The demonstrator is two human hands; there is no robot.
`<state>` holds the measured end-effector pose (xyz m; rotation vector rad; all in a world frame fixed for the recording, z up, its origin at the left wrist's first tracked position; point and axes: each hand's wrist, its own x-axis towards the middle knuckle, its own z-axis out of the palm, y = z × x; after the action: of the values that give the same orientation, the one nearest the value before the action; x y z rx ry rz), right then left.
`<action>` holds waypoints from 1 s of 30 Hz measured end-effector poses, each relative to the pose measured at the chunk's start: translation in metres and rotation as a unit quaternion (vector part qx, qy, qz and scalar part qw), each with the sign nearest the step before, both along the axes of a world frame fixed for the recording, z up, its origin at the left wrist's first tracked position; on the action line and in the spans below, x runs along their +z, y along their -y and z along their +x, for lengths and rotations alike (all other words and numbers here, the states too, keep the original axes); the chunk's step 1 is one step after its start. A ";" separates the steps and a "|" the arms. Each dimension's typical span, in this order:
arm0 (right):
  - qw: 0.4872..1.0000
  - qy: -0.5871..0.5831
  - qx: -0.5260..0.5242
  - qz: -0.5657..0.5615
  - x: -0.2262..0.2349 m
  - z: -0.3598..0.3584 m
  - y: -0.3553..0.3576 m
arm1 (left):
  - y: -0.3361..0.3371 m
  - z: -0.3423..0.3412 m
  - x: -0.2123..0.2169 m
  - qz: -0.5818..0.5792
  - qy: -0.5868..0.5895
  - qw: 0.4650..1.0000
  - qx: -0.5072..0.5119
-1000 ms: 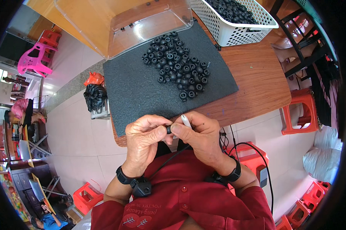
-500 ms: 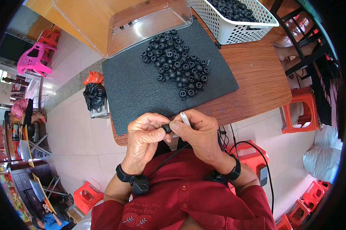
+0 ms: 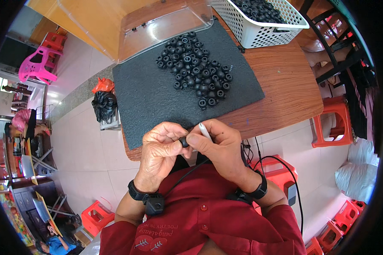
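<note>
A small round black rubber piece (image 3: 184,142) is pinched between the thumb and fingers of my left hand (image 3: 159,144), just past the table's front edge. My right hand (image 3: 217,142) is closed round a white pen-like tool (image 3: 205,131), whose rounded end points up and away from me. The right thumb and fingertip meet at the black piece; the tool's working end is hidden behind them. Beyond my hands, a pile of similar black pieces with round openings (image 3: 193,70) lies on a dark grey mat (image 3: 149,102).
A white perforated basket (image 3: 268,38) full of black pieces stands at the far right of the wooden table (image 3: 285,89). A clear plastic bin (image 3: 166,29) lies at the back, with a few pieces in it. Red stools (image 3: 333,123) and a black bag (image 3: 104,105) flank the table.
Both hands keep their grips and nearly the same place. My left fingers and the white tool have shifted very slightly; the pile looks unchanged.
</note>
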<state>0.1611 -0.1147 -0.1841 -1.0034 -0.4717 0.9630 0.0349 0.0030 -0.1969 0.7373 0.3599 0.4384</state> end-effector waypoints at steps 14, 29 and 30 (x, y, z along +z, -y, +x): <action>0.979 0.194 0.035 -0.060 -0.003 -0.003 0.007 | -0.001 0.000 -0.014 -0.038 0.021 0.999 0.012; 0.996 0.088 0.000 -0.028 -0.010 -0.006 0.006 | 0.004 0.002 -0.008 -0.063 0.025 0.998 -0.002; 0.996 0.090 -0.002 -0.027 -0.009 -0.006 0.005 | 0.003 0.002 -0.008 -0.063 0.022 0.998 -0.003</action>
<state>0.1548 -0.1198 -0.1935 -1.1446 -0.5959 0.8901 0.0366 -0.0004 -0.2046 0.6058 0.3410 0.4213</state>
